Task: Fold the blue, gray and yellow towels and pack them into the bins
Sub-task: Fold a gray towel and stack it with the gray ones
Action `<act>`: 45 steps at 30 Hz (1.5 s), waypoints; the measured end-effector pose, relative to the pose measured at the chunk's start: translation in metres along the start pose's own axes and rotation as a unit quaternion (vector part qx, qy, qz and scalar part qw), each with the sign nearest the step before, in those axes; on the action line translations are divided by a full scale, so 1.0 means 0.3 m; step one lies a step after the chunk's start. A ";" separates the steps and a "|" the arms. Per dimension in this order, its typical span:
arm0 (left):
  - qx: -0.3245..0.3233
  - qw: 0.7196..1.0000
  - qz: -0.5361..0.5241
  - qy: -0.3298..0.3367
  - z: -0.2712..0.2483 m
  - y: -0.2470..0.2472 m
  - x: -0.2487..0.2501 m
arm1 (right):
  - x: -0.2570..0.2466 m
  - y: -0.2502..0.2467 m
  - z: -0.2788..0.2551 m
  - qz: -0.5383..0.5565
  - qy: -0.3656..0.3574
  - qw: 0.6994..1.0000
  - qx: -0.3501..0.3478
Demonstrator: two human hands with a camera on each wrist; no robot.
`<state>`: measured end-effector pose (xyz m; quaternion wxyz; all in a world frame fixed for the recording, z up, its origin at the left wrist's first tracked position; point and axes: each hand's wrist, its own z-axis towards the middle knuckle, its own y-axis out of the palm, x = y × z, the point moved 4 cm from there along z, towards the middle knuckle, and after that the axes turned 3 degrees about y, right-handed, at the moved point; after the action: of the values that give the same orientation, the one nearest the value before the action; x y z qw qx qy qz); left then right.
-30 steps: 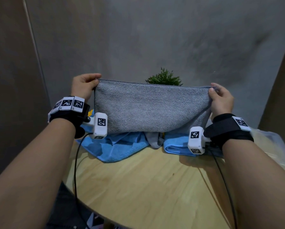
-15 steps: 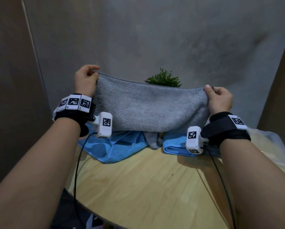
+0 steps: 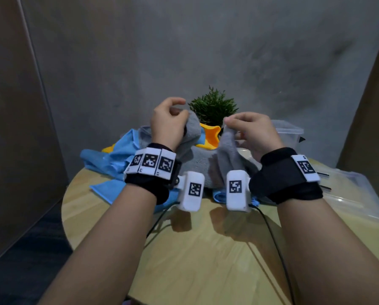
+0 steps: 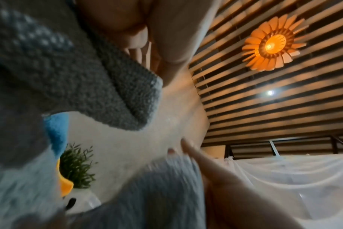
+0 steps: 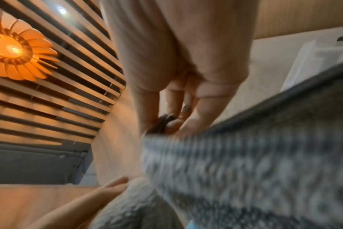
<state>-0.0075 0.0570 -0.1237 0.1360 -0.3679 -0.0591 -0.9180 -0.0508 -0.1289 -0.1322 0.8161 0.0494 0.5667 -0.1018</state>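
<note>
Both hands hold the gray towel (image 3: 202,161) in the air above the round wooden table (image 3: 206,256). My left hand (image 3: 169,122) grips one top corner and my right hand (image 3: 247,128) pinches the other; the two corners are close together and the cloth sags between them. The left wrist view shows the gray towel (image 4: 72,80) under my curled fingers, and the right wrist view shows the gray towel (image 5: 254,162), blurred, pinched at its edge. Behind lie crumpled blue towels (image 3: 109,159) and a yellow towel (image 3: 209,134).
A small green plant (image 3: 212,106) stands at the back of the table. A clear plastic bin (image 3: 289,134) sits back right, and a clear lid or bin (image 3: 351,194) lies at the right edge. Cables trail from both wrists across the table.
The hands have swung inward from a wide, stretched hold, bringing the two top corners of the gray towel close together. The towel now sags in the middle.
</note>
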 end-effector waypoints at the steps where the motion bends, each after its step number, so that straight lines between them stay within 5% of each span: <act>1: -0.015 1.000 -0.010 0.003 -0.019 0.018 0.002 | -0.006 0.018 -0.021 0.027 0.003 0.999 -0.040; 6: -0.040 0.998 -0.039 0.031 -0.081 0.037 0.010 | 0.004 0.071 -0.068 0.058 -0.012 0.985 -0.160; 11: -0.072 0.997 -0.033 0.018 -0.104 0.036 -0.022 | 0.017 0.072 -0.048 -0.093 -0.099 0.988 -0.073; 21: -0.078 0.991 -0.107 -0.016 -0.123 0.045 -0.026 | -0.015 0.104 -0.051 -0.265 -0.263 0.928 -0.005; 34: -0.156 0.969 -0.191 -0.026 -0.151 0.048 0.000 | -0.012 0.076 -0.044 -0.283 -0.264 0.920 0.064; 39: -0.195 0.971 -0.126 0.047 -0.150 0.064 0.038 | -0.008 0.066 -0.022 -0.155 -0.189 0.967 0.076; 45: -0.190 0.971 -0.117 0.087 -0.033 0.063 0.121 | -0.051 0.040 0.015 -0.129 -0.197 0.971 0.031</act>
<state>-0.0337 0.0292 -0.1056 -0.0401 -0.2964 0.0861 -0.9503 -0.0493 -0.1165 -0.1167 0.8897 -0.0198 0.3931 -0.2314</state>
